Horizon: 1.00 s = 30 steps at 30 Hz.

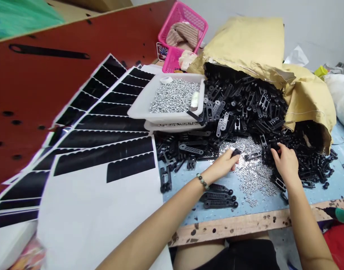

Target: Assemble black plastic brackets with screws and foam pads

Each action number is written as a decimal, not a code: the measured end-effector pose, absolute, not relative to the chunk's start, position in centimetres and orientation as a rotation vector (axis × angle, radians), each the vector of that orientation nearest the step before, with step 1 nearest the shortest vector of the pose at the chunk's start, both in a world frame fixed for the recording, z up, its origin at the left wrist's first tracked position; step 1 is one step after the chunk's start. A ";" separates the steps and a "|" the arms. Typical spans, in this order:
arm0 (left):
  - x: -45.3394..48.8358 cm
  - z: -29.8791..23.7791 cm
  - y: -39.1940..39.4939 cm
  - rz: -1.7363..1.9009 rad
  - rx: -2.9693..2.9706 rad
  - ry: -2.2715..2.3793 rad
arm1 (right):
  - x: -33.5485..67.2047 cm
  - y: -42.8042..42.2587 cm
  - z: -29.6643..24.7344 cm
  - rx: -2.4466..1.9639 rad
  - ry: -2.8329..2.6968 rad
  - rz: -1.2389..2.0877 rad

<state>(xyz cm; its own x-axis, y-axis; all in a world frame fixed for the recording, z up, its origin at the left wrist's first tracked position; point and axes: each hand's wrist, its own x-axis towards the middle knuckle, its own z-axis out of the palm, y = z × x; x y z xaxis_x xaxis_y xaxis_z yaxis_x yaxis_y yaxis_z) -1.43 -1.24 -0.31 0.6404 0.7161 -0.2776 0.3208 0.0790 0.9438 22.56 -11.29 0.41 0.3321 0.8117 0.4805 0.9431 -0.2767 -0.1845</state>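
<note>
The left hand [224, 163] is closed, its fingertips pinching a small black piece [236, 152] just above a spread of loose silver nuts and screws [252, 176] on the desk's pale blue mat [183, 202]. The right hand [286, 162] sits at the edge of a heap of black plastic brackets [245, 108], fingers curled down among them; the view does not show whether it grips one.

Three black brackets [219, 198] lie side by side just below the left wrist, which wears a beaded bracelet [202, 181]. Beyond the hands, a white tray [138, 108] full of silver screws [174, 96] rests on a second white tray [172, 128], hard against the heap's left side. A torn kraft paper sack [245, 41] slumps behind the heap, brackets spilling from its mouth. Farther back stands a pink plastic basket [183, 22] holding striped cloth [183, 35]. White sheets printed with black scalloped strips [104, 150] fan out across the left side, overlapping a red board [33, 86]. A green-handled tool [342, 216] lies to the right of the right forearm.
</note>
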 end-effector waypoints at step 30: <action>-3.6 2.6 -2.6 0.353 1.971 0.795 | 14.5 -9.9 4.7 -1.485 -1.840 0.675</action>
